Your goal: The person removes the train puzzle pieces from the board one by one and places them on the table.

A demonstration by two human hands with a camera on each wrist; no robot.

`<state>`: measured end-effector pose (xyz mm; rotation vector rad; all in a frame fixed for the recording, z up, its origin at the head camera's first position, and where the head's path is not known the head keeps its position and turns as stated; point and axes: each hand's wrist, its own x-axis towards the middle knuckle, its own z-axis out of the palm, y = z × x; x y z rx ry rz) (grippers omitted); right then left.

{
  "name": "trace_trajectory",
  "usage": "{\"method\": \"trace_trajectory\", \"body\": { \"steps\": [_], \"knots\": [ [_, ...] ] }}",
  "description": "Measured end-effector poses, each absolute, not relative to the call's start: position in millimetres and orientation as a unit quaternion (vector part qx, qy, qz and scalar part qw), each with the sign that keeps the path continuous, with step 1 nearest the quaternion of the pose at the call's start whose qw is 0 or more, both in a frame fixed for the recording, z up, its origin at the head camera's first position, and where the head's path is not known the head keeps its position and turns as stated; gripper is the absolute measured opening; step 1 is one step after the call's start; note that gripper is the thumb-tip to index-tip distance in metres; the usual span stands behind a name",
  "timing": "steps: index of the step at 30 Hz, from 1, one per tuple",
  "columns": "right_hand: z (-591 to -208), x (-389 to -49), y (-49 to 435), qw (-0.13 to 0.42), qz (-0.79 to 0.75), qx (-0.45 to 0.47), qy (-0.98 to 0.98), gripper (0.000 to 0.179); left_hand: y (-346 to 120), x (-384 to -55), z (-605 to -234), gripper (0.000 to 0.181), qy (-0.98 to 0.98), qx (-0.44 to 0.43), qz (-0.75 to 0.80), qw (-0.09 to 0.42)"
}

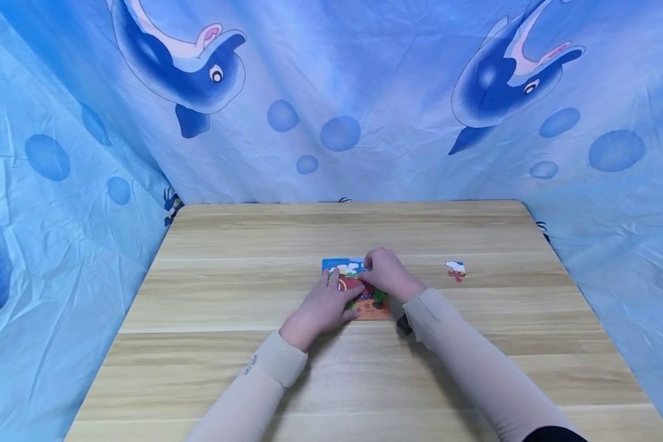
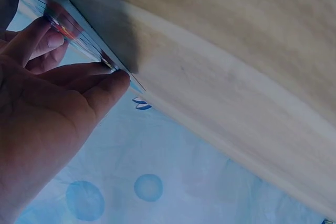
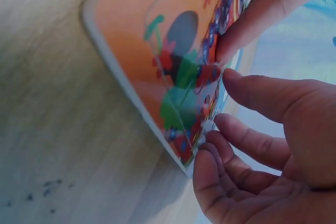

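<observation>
A colourful jigsaw puzzle (image 1: pixel 371 310) lies on the wooden table, with an orange lower part and blue sky at the top. My left hand (image 1: pixel 325 302) rests on its left side, fingers spread across the picture. In the left wrist view the fingertips of the left hand (image 2: pixel 58 95) touch the puzzle's face and edge. At the upper right of the puzzle, my right hand (image 1: pixel 388 272) has bent fingers and thumb around a puzzle piece (image 3: pixel 203 139), whose pale edge shows in the right wrist view. The right fingers hide most of that piece.
One loose puzzle piece (image 1: pixel 455 271), white, blue and red, lies on the table (image 1: pixel 226 294) to the right of the puzzle. A blue cloth with dolphins (image 1: pixel 342 73) hangs behind the table and along both sides.
</observation>
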<state>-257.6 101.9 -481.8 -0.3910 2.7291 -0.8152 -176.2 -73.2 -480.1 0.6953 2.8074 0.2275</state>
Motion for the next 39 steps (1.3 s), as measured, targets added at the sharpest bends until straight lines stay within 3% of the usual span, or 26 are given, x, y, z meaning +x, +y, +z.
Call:
{"method": "trace_trajectory", "body": {
  "steps": [28,39],
  "knots": [
    [-482,-259,110,0.133,-0.411,-0.108,0.895,0.019,-71,-179,-481,0.061,0.963,0.237,0.058,0.114],
    [-472,-257,134,0.127,-0.445,-0.112,0.879,0.018,-73,-179,-481,0.064,0.963,0.238,0.058,0.116]
  ]
}}
